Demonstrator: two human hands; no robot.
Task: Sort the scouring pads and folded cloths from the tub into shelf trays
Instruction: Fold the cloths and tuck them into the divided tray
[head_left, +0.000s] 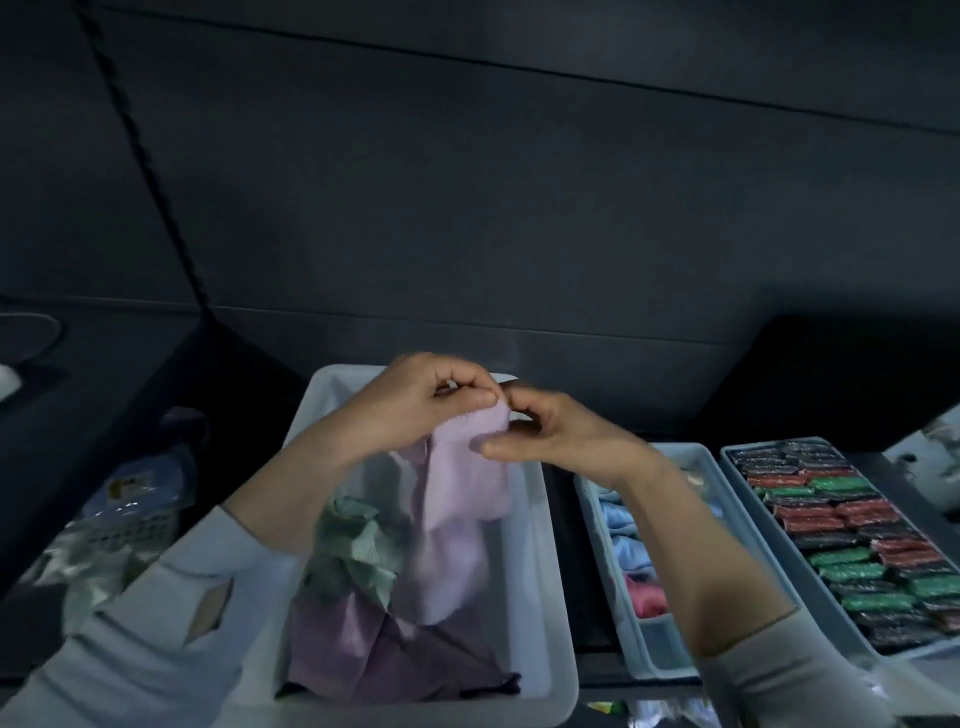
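- The white tub (545, 545) sits directly below the grip; in it lie a darker purple cloth (363, 654) and a crumpled green cloth (358, 545), both loose rather than folded.
- To the right of the grip stand two shelf trays: the far one (748, 457) is packed with rows of wrapped scouring pads (852, 530) in green, red and black, the nearer one (587, 499) holds blue and pink folded cloths (626, 545).
- The pale pink cloth (462, 499) hangs from the grip down into the tub. It looks light, soft and limp, so it will likely sag and unfold unless held by two corners or an edge.
- The left hand (410, 405) and right hand (550, 431) meet at its top edge, each pinching the fabric between thumb and fingertips.
- No brand, label or writing can be read; the pad wrappers are too small and blurred.
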